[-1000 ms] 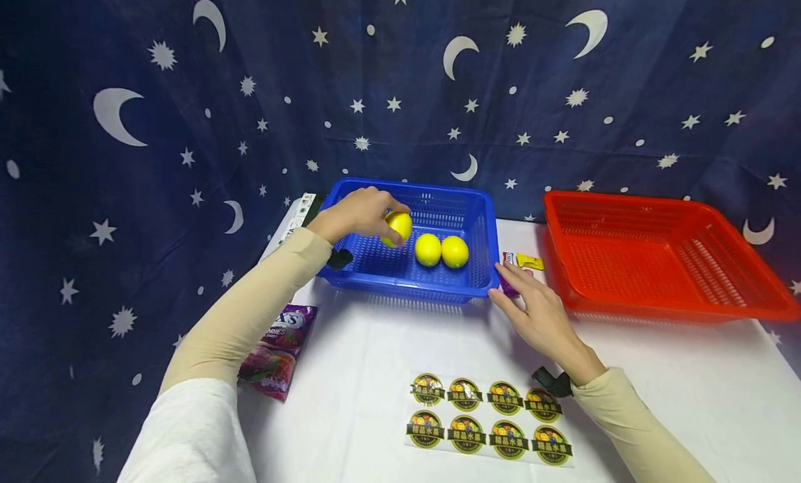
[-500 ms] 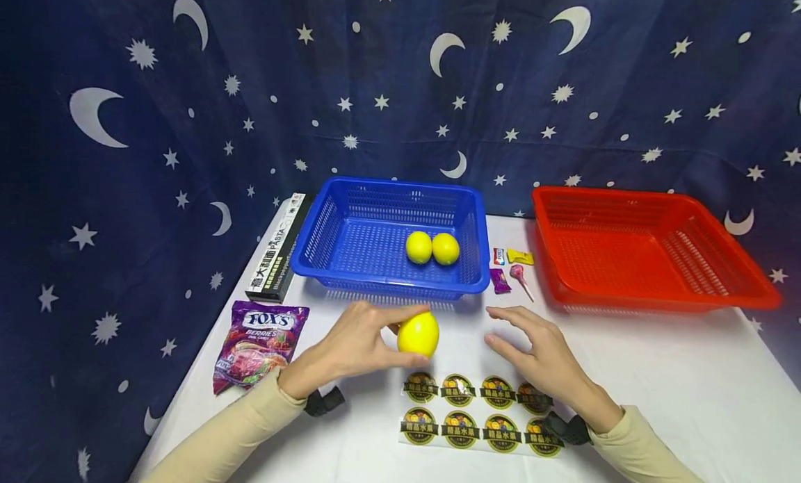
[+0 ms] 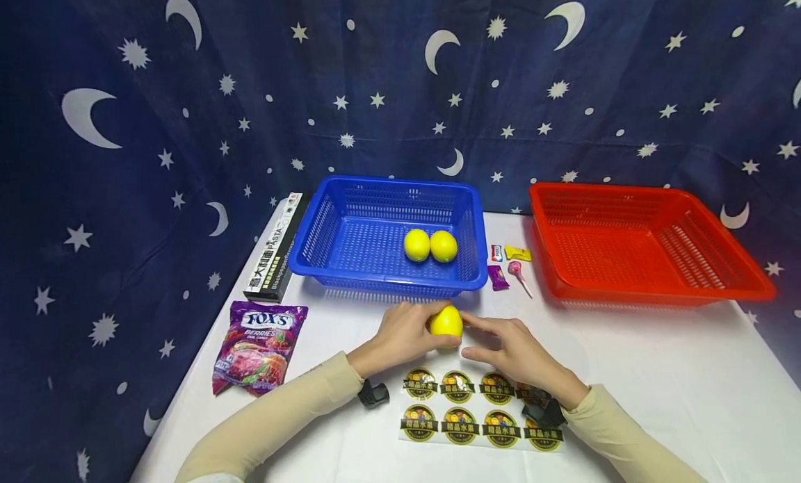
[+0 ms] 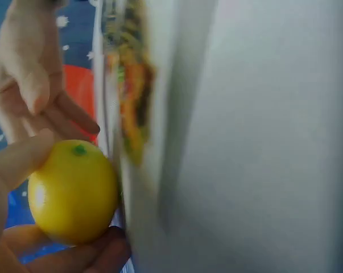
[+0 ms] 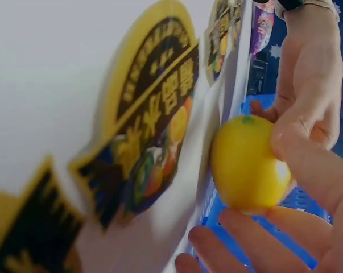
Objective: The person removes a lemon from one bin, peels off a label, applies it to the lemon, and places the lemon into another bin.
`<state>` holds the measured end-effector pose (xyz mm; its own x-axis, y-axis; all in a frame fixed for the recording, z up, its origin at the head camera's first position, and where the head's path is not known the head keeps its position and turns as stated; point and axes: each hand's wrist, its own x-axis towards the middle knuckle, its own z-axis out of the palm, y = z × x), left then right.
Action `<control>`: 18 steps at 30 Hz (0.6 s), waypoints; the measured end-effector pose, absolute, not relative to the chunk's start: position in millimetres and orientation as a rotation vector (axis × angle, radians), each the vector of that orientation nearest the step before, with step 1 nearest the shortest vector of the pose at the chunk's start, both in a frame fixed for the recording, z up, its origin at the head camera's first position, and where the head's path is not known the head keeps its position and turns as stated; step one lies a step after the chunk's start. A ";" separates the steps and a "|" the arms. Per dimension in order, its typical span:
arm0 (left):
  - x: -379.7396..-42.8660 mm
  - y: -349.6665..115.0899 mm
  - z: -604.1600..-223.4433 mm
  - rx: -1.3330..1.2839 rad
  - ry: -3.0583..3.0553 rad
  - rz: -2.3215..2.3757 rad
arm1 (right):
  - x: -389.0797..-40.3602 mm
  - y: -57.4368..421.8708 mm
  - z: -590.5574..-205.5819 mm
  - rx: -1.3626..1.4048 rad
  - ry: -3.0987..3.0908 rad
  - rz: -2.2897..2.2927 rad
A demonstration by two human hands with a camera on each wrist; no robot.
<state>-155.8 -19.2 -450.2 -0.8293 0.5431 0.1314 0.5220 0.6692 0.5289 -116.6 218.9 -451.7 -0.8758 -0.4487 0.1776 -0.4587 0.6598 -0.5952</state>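
A yellow lemon [image 3: 446, 324] with a green stem spot is near the table's middle, in front of the blue basket [image 3: 388, 283]. My left hand [image 3: 403, 336] pinches it from the left between thumb and fingers; the left wrist view shows the lemon [image 4: 74, 190] in that grip. From the right, my right hand [image 3: 516, 347] comes up with spread, bent fingers, its index fingertip right at the lemon's side and its thumb apart. The right wrist view has the lemon [image 5: 249, 165] between the right thumb and fingers. Two more lemons [image 3: 430, 246] lie side by side inside the blue basket.
Just nearer than the hands lies a clear sheet of round fruit stickers [image 3: 459, 420]. On the left are a purple candy bag [image 3: 259, 347] and a pasta box [image 3: 275, 250]. Small candies [image 3: 498, 277] and a lollipop [image 3: 515, 269] sit between the blue and red [image 3: 644, 295] baskets.
The left hand has lifted the lemon out of the blue basket, brought it toward the body, then rightward. The right hand has left the basket's rim and come to the lemon's side.
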 end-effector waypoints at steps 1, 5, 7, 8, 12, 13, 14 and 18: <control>-155.7 -16.8 -450.8 0.911 2.849 0.856 | -117.7 218.2 -452.2 0.774 -2.845 1.014; -152.3 -13.8 -450.9 0.919 2.887 0.745 | -119.4 215.1 -453.8 0.738 -2.836 0.952; -149.9 -14.3 -449.5 0.922 2.879 0.700 | -119.7 213.8 -454.4 0.715 -2.839 0.931; -148.9 -14.7 -448.8 0.920 2.869 0.689 | -119.7 213.3 -454.6 0.703 -2.843 0.923; -146.7 -15.2 -447.1 0.914 2.840 0.674 | -119.5 212.1 -455.2 0.683 -2.848 0.903; -146.6 -15.3 -447.2 0.911 2.841 0.674 | -119.4 212.0 -455.4 0.685 -2.845 0.900; -146.5 -15.6 -447.3 0.909 2.842 0.673 | -119.4 211.8 -455.6 0.688 -2.845 0.900; -146.8 -15.6 -447.3 0.899 2.840 0.680 | -119.6 212.0 -454.9 0.701 -2.853 0.879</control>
<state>-146.8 -15.6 -447.3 -0.8236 0.5649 0.0506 0.5266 0.7285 0.4382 -119.6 212.0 -454.9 -0.8927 -0.4035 0.2006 -0.4464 0.7312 -0.5157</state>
